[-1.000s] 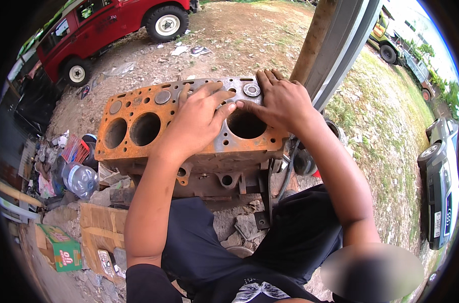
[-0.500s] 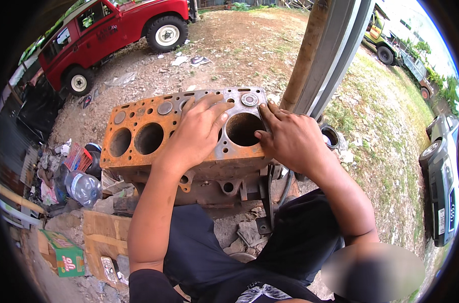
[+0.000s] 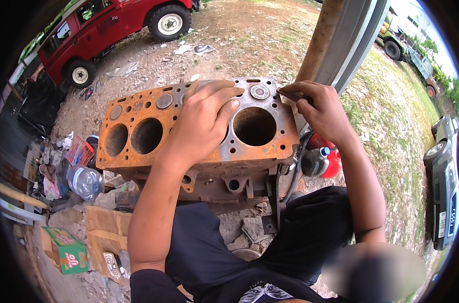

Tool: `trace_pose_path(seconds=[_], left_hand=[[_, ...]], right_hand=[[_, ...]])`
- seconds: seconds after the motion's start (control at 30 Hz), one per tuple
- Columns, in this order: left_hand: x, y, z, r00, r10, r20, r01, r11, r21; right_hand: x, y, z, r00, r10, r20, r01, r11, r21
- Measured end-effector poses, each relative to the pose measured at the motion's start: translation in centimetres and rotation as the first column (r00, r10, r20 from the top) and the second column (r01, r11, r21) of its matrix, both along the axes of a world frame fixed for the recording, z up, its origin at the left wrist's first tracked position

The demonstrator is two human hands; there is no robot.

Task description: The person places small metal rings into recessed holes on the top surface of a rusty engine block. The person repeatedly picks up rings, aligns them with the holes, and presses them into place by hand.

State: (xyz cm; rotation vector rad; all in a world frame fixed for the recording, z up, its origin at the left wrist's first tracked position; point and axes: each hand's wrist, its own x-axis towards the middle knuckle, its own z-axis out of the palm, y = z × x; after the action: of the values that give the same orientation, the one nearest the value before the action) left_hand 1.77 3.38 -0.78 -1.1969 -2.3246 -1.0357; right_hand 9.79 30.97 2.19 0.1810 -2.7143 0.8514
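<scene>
A large, rusty engine block (image 3: 119,154) stands in front of me, with large cylinder bores, round plugs and small holes on its top face; the right part of that face is greyer. My left hand (image 3: 201,121) lies over the middle of the face, open, fingertips curved down onto it, hiding the surface beneath. My right hand (image 3: 320,111) is at the block's back right corner, its fingers drawn together; whatever is between or under them is too small and dark to make out.
A post (image 3: 323,40) rises behind the right corner. Red and dark containers (image 3: 330,164) and a hose lie right of the block. A red vehicle (image 3: 103,35) stands behind, a car (image 3: 442,182) far right. Bottles, crates and cardboard (image 3: 108,227) litter the left ground.
My right hand has moved from over the right bore out to the block's back right corner, uncovering that bore, and its thumb has drawn in. My left hand stays on the middle of the face.
</scene>
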Motion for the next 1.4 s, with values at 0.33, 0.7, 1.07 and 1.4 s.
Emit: trace_pose_path(seconds=[0.33,0.7,1.07,1.4], left_hand=[[-1.3,1.2,0.4,0.997,0.067,0.044,-0.066,0.997,-0.025],[-1.7,-1.0,0.6,0.977,0.106,0.187,-0.117,0.992,0.052],[-2.4,-2.4,0.2,0.973,0.169,0.156,-0.171,0.985,0.003],[-2.4,-3.8,0.5,0.968,0.185,0.172,-0.187,0.982,-0.005]], right_hand=[[-6.8,0.1,-3.1,1.000,0.015,0.011,-0.009,0.916,-0.401],[-13.0,2.0,-0.7,0.862,0.130,0.490,-0.038,0.980,-0.194],[-14.2,2.2,-0.5,0.851,0.155,0.502,-0.105,0.986,-0.126],[-15.6,2.2,-1.4,0.798,0.338,0.499,-0.207,0.931,-0.300]])
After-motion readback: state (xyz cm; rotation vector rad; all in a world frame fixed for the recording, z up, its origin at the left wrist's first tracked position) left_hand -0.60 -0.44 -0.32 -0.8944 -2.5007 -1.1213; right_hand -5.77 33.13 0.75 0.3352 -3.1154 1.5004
